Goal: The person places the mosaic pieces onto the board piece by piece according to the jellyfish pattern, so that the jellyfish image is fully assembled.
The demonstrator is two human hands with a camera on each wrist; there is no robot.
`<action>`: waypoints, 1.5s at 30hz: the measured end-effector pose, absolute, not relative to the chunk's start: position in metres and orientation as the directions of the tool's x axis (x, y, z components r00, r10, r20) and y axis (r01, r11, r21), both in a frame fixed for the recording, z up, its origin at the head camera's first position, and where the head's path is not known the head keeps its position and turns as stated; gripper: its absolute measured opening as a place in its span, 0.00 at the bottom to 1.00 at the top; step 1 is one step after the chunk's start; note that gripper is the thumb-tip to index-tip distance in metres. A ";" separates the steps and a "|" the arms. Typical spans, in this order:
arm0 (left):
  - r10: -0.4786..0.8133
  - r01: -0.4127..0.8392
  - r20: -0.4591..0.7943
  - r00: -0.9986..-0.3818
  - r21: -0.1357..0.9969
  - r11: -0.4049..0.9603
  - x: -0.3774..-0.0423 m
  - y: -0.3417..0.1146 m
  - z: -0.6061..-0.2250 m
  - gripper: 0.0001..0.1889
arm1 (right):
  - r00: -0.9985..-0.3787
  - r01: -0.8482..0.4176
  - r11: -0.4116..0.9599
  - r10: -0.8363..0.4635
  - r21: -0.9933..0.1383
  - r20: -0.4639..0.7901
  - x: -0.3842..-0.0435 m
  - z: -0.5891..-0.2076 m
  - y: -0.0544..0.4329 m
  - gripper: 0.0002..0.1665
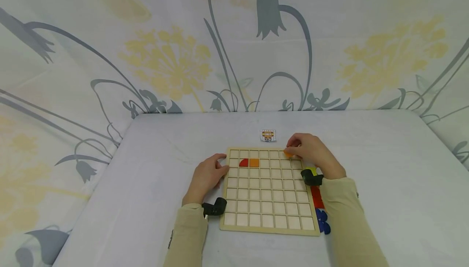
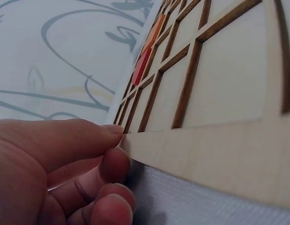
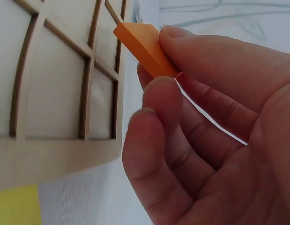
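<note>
A wooden grid board with square cells lies on the table. In its second row sit a red quarter-round tile and, beside it, an orange square tile. My left hand holds the board's left edge near the upper corner; the left wrist view shows the thumb at the rim and the other fingers curled. Over the top right of the board, my right hand pinches another orange tile between thumb and fingers. That tile is tilted and partly covered by the fingers.
A small printed pattern card lies behind the board. Along the board's right side are yellow, red and blue pieces, partly hidden by the right wrist and sleeve. A floral cloth hangs behind the table.
</note>
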State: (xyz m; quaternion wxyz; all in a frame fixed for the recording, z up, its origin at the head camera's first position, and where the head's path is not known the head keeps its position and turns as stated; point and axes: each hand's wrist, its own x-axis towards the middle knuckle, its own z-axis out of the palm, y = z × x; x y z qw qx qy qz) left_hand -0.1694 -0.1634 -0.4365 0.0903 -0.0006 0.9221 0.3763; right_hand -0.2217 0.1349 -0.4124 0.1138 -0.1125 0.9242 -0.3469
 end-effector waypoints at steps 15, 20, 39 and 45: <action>0.068 -0.059 -0.158 -0.985 0.681 0.730 -0.170 -0.164 -0.438 0.22 | -0.914 -0.208 0.695 -0.389 -0.689 -0.117 -0.219 -0.414 0.110 0.11; 0.080 -0.034 -0.137 -0.987 0.676 0.736 -0.171 -0.164 -0.439 0.22 | -0.902 -0.228 0.700 -0.413 -0.677 -0.123 -0.218 -0.416 0.103 0.11; 0.072 -0.047 -0.147 -0.987 0.678 0.734 -0.171 -0.163 -0.439 0.22 | -0.883 -0.266 0.698 -0.453 -0.664 -0.123 -0.213 -0.416 0.087 0.07; 0.068 -0.054 -0.151 -0.986 0.685 0.726 -0.170 -0.164 -0.438 0.22 | -0.878 -0.254 0.695 -0.458 -0.673 -0.140 -0.213 -0.415 0.085 0.07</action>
